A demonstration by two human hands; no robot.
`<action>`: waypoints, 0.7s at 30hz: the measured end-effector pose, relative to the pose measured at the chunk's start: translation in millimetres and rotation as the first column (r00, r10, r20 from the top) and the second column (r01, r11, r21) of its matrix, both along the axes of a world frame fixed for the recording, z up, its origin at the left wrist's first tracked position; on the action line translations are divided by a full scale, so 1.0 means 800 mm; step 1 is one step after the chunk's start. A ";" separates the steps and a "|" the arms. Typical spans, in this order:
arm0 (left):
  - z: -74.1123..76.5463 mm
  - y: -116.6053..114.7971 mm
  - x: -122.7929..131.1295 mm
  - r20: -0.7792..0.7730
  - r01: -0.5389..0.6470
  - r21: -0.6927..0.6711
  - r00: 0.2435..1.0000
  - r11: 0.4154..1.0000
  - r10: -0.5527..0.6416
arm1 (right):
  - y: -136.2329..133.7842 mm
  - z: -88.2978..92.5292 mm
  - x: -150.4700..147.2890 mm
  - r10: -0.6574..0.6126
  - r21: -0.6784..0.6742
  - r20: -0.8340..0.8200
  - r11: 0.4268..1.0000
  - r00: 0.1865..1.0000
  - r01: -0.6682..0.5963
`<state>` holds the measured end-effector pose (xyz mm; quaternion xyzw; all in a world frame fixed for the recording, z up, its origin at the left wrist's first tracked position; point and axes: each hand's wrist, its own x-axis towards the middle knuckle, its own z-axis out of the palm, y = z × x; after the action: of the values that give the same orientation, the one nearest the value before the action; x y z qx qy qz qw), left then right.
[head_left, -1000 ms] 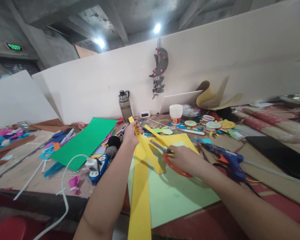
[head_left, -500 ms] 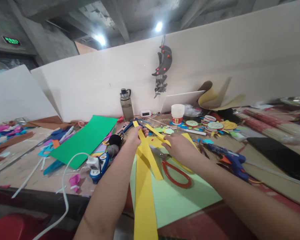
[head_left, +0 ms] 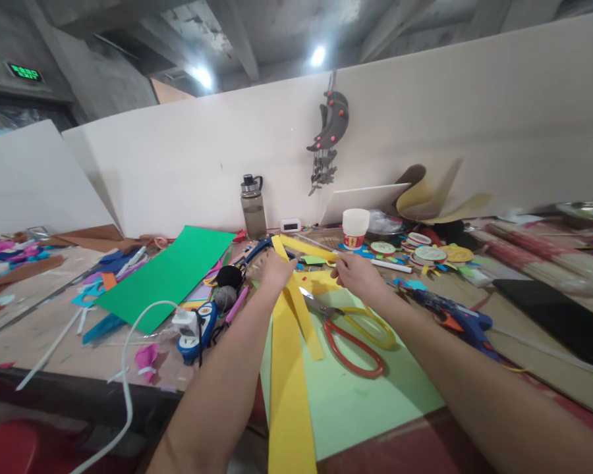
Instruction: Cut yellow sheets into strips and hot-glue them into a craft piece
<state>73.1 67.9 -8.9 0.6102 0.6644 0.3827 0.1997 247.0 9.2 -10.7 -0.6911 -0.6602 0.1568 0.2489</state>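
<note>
My left hand [head_left: 277,270] is closed on narrow yellow strips [head_left: 304,322], one of which hangs down in front. My right hand [head_left: 356,273] pinches the end of a yellow strip [head_left: 309,247] that stretches across from the left hand. A wider yellow strip [head_left: 290,401] runs from under the left hand down past the table's front edge. Between the forearms, scissors [head_left: 352,349] with one red and one yellow handle loop lie on a light green sheet [head_left: 366,415]. A yellow sheet [head_left: 321,280] lies behind the blades.
Left lie a green sheet [head_left: 170,276], a blue power socket [head_left: 196,332] with a white cable, and balls of yarn [head_left: 227,276]. A bottle [head_left: 254,207] and paper cup [head_left: 356,227] stand at the back. A blue glue gun [head_left: 457,319] and black slab [head_left: 553,316] lie right.
My right hand has drawn back from over the scissors and turned, uncovering their yellow loop. The yellow strip now spans between both hands, its far end lying more level.
</note>
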 end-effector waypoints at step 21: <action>0.022 -0.021 0.022 0.837 0.442 0.184 0.398 0.878 -0.376 | -0.044 0.029 -0.022 0.225 -0.105 -0.572 0.934 0.789 -0.343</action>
<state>90.4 51.4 8.4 0.4777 0.3204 0.5481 0.6073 229.4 -25.9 12.7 -0.5303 -0.6374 0.4513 0.3299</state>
